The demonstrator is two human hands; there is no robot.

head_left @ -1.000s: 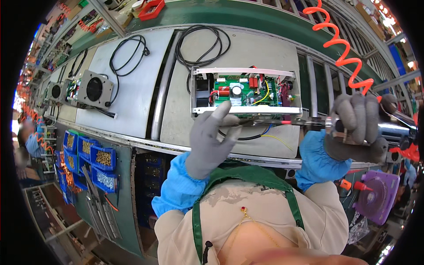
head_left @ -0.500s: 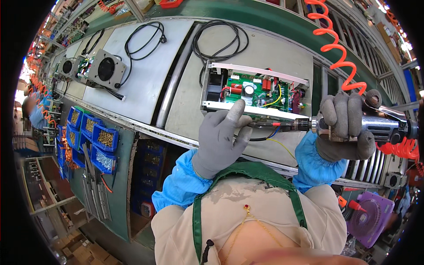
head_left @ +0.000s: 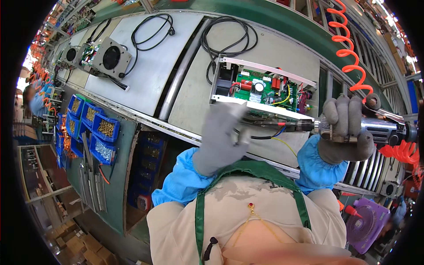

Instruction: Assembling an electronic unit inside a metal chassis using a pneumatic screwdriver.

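Note:
My gloved right hand (head_left: 349,126) is wrapped round a silver air screwdriver (head_left: 380,127), which lies level with its dark bit pointing left. My gloved left hand (head_left: 221,139) is beside the bit's tip, in front of the open unit's left end. Motion smears its fingers, so I cannot tell whether they pinch anything. Just beyond both hands lies an open metal chassis (head_left: 265,106) with pale side rails. Inside it sit a green circuit board (head_left: 251,95), red parts, a round capacitor and a black fan. A yellow wire (head_left: 285,145) and a black one hang below the bit.
Coiled black power cable (head_left: 227,53) lies behind the chassis. Farther left along the line stand more fan units (head_left: 110,59). Blue bins (head_left: 106,128) of screws sit at the left, near metal strips (head_left: 92,190). An orange coiled air hose (head_left: 349,53) hangs at the right.
My left hand has shifted slightly left and down, its fingers now blurred. The bench and chassis sit slightly farther right in view. My right hand keeps its hold on the air screwdriver.

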